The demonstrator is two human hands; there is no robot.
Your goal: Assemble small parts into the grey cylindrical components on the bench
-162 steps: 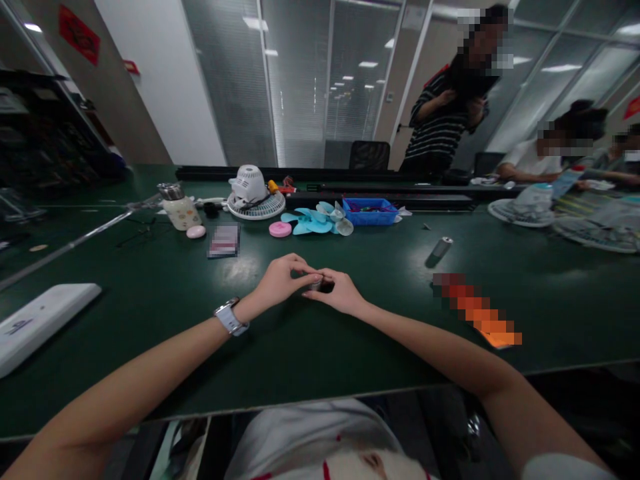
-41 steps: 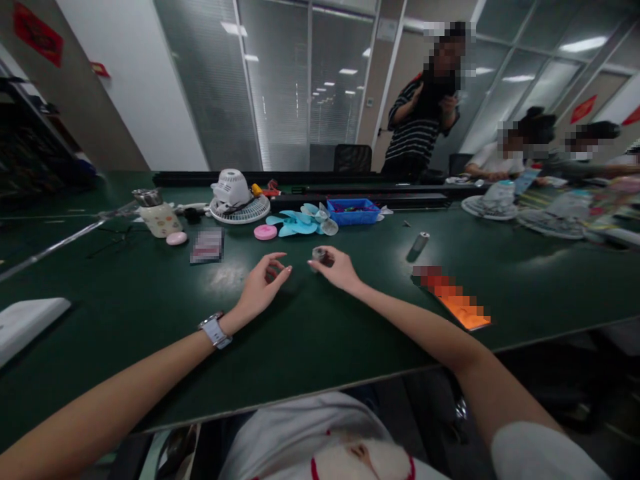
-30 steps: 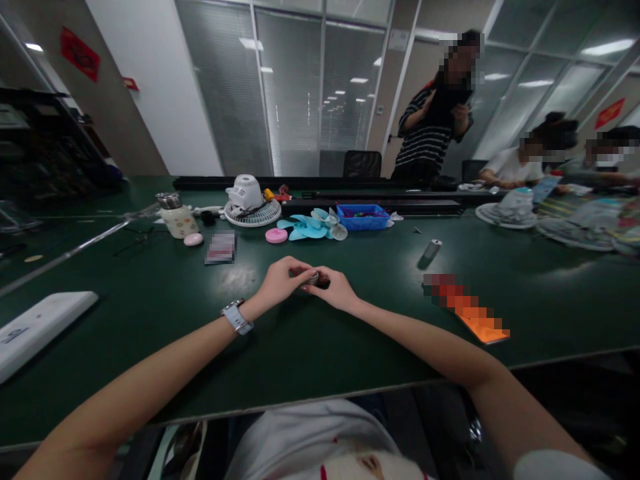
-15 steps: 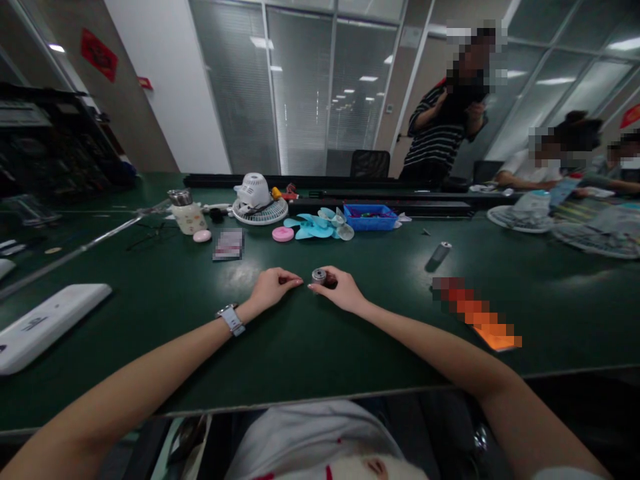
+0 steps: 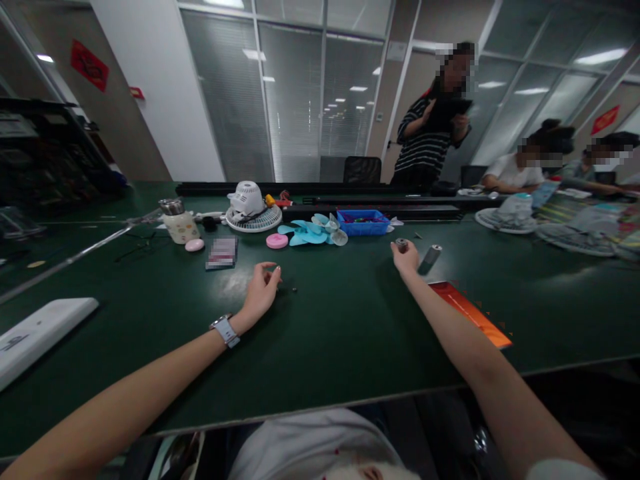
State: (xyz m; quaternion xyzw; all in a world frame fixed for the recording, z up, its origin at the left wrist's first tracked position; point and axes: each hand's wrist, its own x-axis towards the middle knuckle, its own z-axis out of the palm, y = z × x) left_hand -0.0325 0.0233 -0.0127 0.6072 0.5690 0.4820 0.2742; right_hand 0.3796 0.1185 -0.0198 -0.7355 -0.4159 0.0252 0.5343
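Note:
My right hand [image 5: 406,257] is stretched far out over the green table [image 5: 320,333] and is closed on a small round metal motor [image 5: 401,245]. A grey metal cylinder [image 5: 430,257] lies just to the right of that hand. My left hand [image 5: 261,291], with a watch on the wrist, rests on the table with its fingers loosely curled and nothing visible in them. A tiny dark part [image 5: 295,289] lies on the table just right of its fingertips.
At the back stand a white fan housing [image 5: 249,203], light blue fan blades [image 5: 313,231], a blue parts tray [image 5: 363,221], a pink disc [image 5: 277,241] and a cup [image 5: 178,223]. An orange flat object [image 5: 470,313] lies right. A white device [image 5: 40,330] lies left. People work at the far right.
My right hand has carried the small motor away from my left hand, out to the right beside the grey cylinder. My left hand stayed put and loosened.

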